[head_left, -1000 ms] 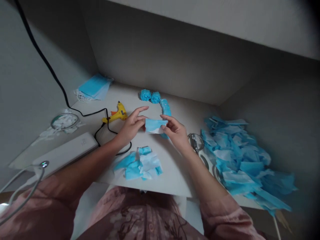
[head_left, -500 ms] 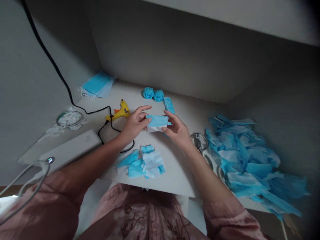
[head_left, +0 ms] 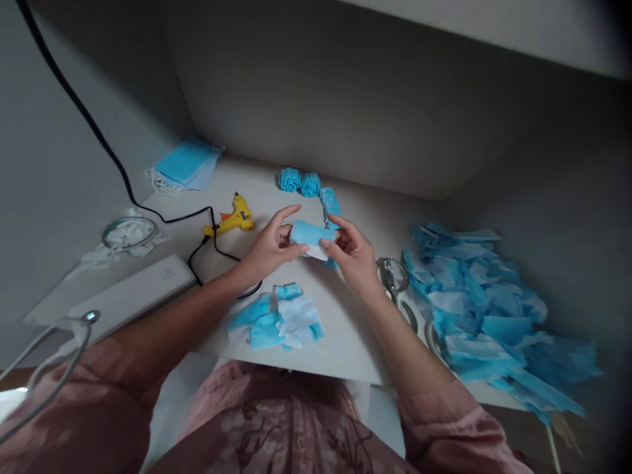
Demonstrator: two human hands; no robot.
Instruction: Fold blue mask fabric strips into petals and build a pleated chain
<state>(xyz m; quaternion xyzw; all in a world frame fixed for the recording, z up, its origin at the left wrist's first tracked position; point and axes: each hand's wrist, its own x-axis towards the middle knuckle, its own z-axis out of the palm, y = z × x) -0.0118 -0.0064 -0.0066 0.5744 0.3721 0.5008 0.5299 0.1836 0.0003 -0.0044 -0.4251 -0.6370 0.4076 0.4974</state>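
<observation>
A small blue and white piece of fabric (head_left: pixel 311 236) is held up between my two hands over the middle of the table. My left hand (head_left: pixel 269 249) grips its left end, thumb at the lower edge and index finger raised. On the right end, my right hand (head_left: pixel 353 253) pinches it with the thumb in front. Just behind, two blue rosettes (head_left: pixel 299 183) sit side by side, with a folded blue strip (head_left: pixel 330 200) to their right. Loose blue and white pieces (head_left: pixel 279 319) lie nearer to me.
A yellow glue gun (head_left: pixel 237 214) with a black cable lies left of my hands. Blue masks (head_left: pixel 187 161), white scraps (head_left: pixel 129 232) and a white box (head_left: pixel 133 293) are further left. At the right are scissors (head_left: pixel 407 313) and a large blue heap (head_left: pixel 474 303).
The fabric piece has tilted, its right end lower. My left thumb has moved from its face to the lower edge, and my right thumb has come up onto its front.
</observation>
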